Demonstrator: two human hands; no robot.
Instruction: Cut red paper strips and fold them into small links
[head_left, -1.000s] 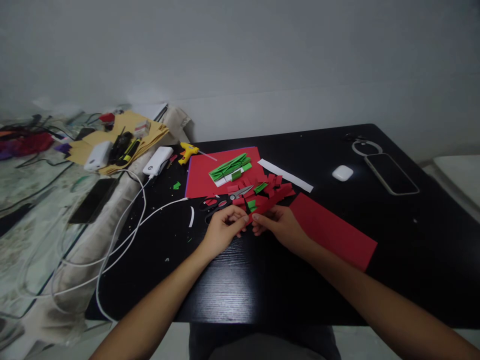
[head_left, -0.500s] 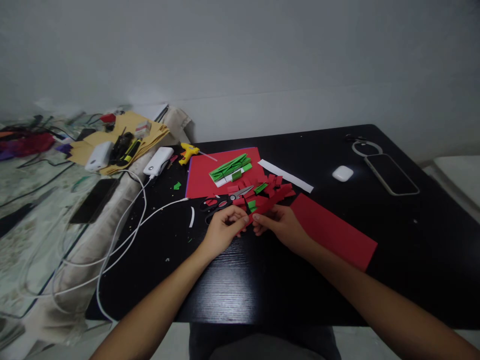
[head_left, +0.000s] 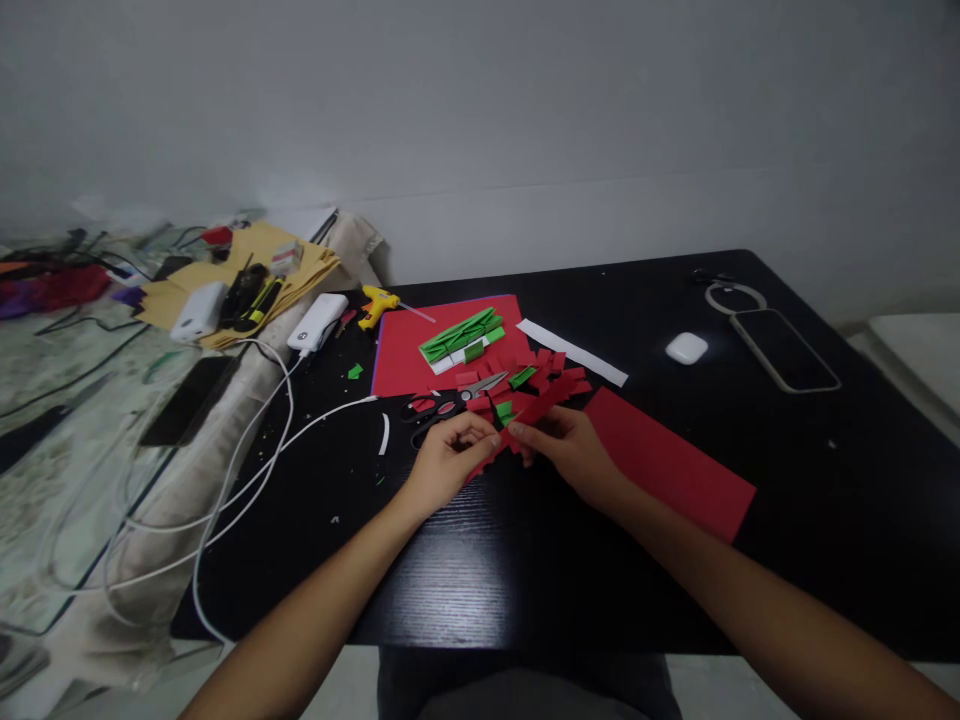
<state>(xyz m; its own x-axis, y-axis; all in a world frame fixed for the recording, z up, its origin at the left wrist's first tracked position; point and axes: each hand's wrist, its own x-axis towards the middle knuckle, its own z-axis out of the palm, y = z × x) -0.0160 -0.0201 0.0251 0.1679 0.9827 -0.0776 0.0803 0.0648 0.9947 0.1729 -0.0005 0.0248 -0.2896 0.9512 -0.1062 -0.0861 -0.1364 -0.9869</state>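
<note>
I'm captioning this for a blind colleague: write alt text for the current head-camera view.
A person's left hand and right hand pinch a narrow red paper strip over a black table. Beyond are small red paper pieces, black-handled metal scissors and folded green paper.

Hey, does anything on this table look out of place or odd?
Only some loose offcuts: a green scrap and a curved white sliver lie on the black table, left of the red pieces. They look stray because they sit apart from that cluttered heap. No liquid spill shows.
</note>
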